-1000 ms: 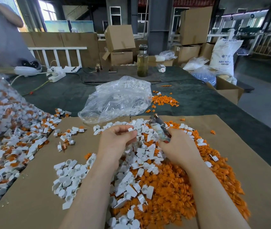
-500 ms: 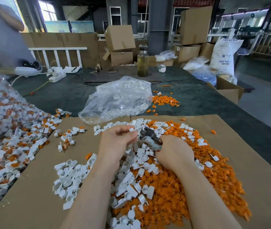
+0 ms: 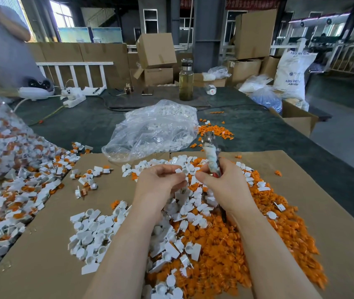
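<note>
Fingers of the right hand (image 3: 225, 188) curl round the pliers (image 3: 211, 158), hiding their handles. The left hand (image 3: 158, 182) pinches a blurred white part (image 3: 180, 170) between its fingertips.

Left hand (image 3: 157, 183) pinches a small white plastic piece (image 3: 181, 171). Right hand (image 3: 225, 187) grips a tape-wrapped metal hand tool (image 3: 211, 157), head pointing away. Both hover over a heap of white and orange plastic parts (image 3: 215, 244) on a brown cardboard sheet (image 3: 49, 244). A clear plastic bag (image 3: 150, 130) lies beyond.

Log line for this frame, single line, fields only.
left hand pinches white part | right hand grips tool, head up | both above parts pile | pile on cardboard
</note>
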